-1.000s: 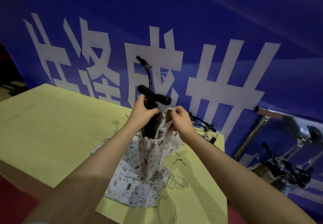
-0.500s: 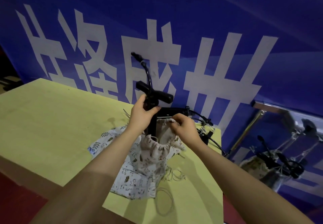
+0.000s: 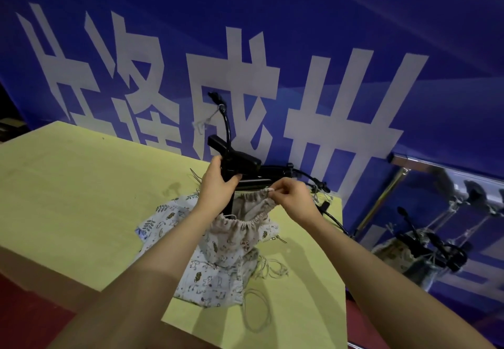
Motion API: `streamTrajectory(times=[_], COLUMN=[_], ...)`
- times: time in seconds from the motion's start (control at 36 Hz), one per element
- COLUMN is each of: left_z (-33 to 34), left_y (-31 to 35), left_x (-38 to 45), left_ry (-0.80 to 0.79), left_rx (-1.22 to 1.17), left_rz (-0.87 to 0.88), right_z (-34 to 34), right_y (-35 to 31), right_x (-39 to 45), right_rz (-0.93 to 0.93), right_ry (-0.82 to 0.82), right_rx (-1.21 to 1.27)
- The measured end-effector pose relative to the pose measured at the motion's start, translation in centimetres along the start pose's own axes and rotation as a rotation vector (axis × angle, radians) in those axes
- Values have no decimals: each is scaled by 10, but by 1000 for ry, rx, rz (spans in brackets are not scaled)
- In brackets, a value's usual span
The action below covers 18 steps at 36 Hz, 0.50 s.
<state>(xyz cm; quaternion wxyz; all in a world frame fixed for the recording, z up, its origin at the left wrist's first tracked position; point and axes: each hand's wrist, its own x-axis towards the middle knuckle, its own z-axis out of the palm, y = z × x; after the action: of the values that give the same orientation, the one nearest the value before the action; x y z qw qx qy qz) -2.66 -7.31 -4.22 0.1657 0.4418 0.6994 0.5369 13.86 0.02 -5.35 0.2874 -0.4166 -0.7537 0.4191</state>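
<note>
Left hand (image 3: 218,186) of mine curls round the black pump (image 3: 241,161) just under its T-handle, holding it upright inside the drawstring bag (image 3: 240,230). Right hand (image 3: 293,196) pinches the bag's gathered rim. Both stand on the yellow table (image 3: 68,185), atop flat printed cloth (image 3: 207,280).

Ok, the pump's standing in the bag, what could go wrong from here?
The right hand pinches only the far rim of the bag, so the gathered near rim may sag. The hose of the pump juts above the handle and could snag the mouth. Loose cords beside the bag might tangle.
</note>
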Motion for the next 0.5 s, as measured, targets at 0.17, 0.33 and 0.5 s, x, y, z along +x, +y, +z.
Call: streamTrajectory(times=[0.17, 0.33, 0.5], left_z=[5, 4, 1], left_y=[1, 5, 19], left_x=[-8, -11, -10], left_ry=[39, 22, 107], left_rx=[27, 291, 665], left_rz=[60, 310, 238], right_z=[-2, -4, -1], right_y=[-18, -42, -51], right_x=[0, 5, 9], right_rz=[40, 77, -53], right_ry=[100, 173, 196], right_rx=[369, 567, 127])
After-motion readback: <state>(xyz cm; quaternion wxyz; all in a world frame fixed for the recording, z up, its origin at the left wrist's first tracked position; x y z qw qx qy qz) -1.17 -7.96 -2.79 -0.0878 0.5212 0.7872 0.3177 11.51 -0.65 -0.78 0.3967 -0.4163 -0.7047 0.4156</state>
